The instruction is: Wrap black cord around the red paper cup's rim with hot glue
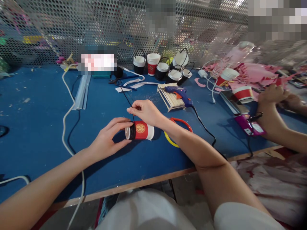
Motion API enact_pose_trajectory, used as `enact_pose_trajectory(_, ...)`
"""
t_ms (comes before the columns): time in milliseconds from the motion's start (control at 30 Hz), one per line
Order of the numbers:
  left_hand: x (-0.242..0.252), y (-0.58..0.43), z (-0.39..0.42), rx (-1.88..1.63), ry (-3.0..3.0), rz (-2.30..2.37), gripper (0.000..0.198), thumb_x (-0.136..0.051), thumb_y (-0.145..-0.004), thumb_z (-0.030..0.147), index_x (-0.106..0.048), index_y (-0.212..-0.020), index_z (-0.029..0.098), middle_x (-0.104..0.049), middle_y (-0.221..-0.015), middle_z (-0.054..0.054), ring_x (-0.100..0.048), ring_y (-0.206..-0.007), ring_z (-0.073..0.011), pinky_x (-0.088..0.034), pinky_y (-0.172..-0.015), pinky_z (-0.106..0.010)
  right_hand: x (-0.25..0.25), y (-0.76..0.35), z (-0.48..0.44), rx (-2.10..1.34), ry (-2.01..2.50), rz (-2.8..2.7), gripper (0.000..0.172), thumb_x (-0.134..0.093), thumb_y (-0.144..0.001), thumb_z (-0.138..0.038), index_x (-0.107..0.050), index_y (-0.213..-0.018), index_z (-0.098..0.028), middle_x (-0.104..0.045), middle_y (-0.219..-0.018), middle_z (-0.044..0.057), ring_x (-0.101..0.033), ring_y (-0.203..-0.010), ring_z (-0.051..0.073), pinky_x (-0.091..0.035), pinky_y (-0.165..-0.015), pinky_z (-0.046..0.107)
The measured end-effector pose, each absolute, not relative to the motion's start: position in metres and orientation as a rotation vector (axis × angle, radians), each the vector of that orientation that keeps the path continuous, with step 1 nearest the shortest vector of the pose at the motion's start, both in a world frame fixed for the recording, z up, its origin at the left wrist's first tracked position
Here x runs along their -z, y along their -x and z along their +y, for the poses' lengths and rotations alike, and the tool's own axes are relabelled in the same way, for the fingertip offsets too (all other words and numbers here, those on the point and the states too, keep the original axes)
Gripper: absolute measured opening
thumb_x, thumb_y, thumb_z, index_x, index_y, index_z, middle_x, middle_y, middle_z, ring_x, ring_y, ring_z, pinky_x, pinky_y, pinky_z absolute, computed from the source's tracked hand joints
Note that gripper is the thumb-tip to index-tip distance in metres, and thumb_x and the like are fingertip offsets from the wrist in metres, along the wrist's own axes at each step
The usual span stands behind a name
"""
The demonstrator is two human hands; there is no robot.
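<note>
A red and white paper cup (146, 130) with a gold emblem lies on its side in front of me, its left end wrapped in black cord. My left hand (111, 135) grips that wrapped end between thumb and fingers. Just above the cup, my right hand (144, 111) pinches a thin black cord (126, 95). From the cup the cord passes through those fingers and runs up toward a dark ball (118, 72) at the back.
Several cups with black handles (161, 71) stand at the back. A blue glue gun (178, 93) rests on a rack of sticks (170, 101). Red and yellow scissor-like loops (171, 142) lie under my right forearm. At right, a co-worker's hands (273, 94) are near pink scraps (259, 75).
</note>
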State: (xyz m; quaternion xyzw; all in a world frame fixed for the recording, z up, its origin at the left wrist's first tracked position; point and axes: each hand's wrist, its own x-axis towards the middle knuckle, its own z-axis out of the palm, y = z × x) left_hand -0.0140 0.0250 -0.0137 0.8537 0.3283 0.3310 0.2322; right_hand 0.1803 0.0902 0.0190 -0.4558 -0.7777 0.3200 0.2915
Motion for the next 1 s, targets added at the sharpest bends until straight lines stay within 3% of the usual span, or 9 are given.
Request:
enact_pose_trajectory(233, 0.017, 0.012, 0.026, -0.949, -2.011, 0.888, 0.052, -0.068, -0.078, 0.026, -0.048, -0.126, 0.024, -0.050, -0.122, -0.010, -0.052, -0.116, -0.0251, -0.052, -0.093, -0.041, -0.022, -0.176, 0.083, -0.768, 1.263, -2.155, 0.032, -0.055, -0.085, -0.036, -0.048, -0.061, -0.017, -0.046, -0.057, -0.004, -0.037, -0.055, 0.007, -0.026, -0.057, 0.024)
enact_pose_trajectory(400, 0.016, 0.009, 0.025, -0.945, -1.764, 0.918, 0.038, -0.067, -0.078, 0.030, -0.056, -0.113, 0.019, -0.057, -0.112, -0.009, -0.058, -0.108, -0.0231, -0.052, -0.093, -0.041, -0.022, -0.173, 0.081, -0.753, 1.296, -2.170, 0.029, -0.054, -0.085, -0.033, -0.048, -0.062, -0.017, -0.049, -0.059, -0.003, -0.039, -0.057, 0.008, -0.026, -0.058, 0.024)
enact_pose_trajectory(467, 0.013, 0.008, 0.026, -0.924, -1.748, 0.931, 0.041, -0.069, -0.076, 0.031, -0.056, -0.112, 0.018, -0.059, -0.109, -0.009, -0.060, -0.102, -0.0223, -0.052, -0.091, -0.042, -0.022, -0.173, 0.080, -0.763, 1.303, -2.168, 0.029, -0.054, -0.086, -0.033, -0.048, -0.062, -0.017, -0.048, -0.059, -0.003, -0.038, -0.056, 0.008, -0.026, -0.057, 0.024)
enact_pose_trajectory(600, 0.009, 0.010, 0.028, -0.883, -1.808, 0.965, 0.052, -0.073, -0.072, 0.037, -0.055, -0.118, 0.019, -0.059, -0.109, -0.009, -0.063, -0.091, -0.0212, -0.057, -0.078, -0.038, -0.019, -0.173, 0.080, -0.757, 1.304, -2.171, 0.029, -0.055, -0.085, -0.033, -0.049, -0.062, -0.017, -0.050, -0.060, -0.003, -0.039, -0.057, 0.008, -0.026, -0.057, 0.024)
enact_pose_trajectory(700, 0.008, 0.012, 0.028, -0.840, -1.827, 0.970, 0.050, -0.074, -0.070, 0.038, -0.059, -0.114, 0.021, -0.057, -0.108, -0.008, -0.063, -0.079, -0.0176, -0.057, -0.067, -0.032, -0.017, -0.173, 0.081, -0.728, 1.289, -2.185, 0.029, -0.055, -0.086, -0.033, -0.050, -0.063, -0.016, -0.051, -0.060, -0.003, -0.041, -0.056, 0.008, -0.027, -0.056, 0.024)
enact_pose_trajectory(833, 0.008, 0.014, 0.027, -0.718, -1.638, 0.983, 0.054, -0.073, -0.071, 0.039, -0.053, -0.118, 0.022, -0.061, -0.091, -0.004, -0.060, -0.060, -0.0127, -0.052, -0.051, -0.026, -0.016, -0.172, 0.080, -0.689, 1.282, -2.202, 0.029, -0.055, -0.086, -0.033, -0.050, -0.063, -0.017, -0.052, -0.060, -0.002, -0.041, -0.056, 0.008, -0.026, -0.056, 0.024)
enact_pose_trajectory(1000, 0.006, 0.012, 0.025, -0.715, -1.432, 0.932, 0.053, -0.075, -0.068, 0.038, -0.054, -0.114, 0.021, -0.060, -0.106, -0.008, -0.064, -0.067, -0.0153, -0.055, -0.057, -0.030, -0.016, -0.170, 0.078, -0.646, 1.258, -2.220, 0.028, -0.054, -0.087, -0.031, -0.048, -0.063, -0.017, -0.054, -0.065, -0.001, -0.044, -0.060, 0.009, -0.028, -0.059, 0.024)
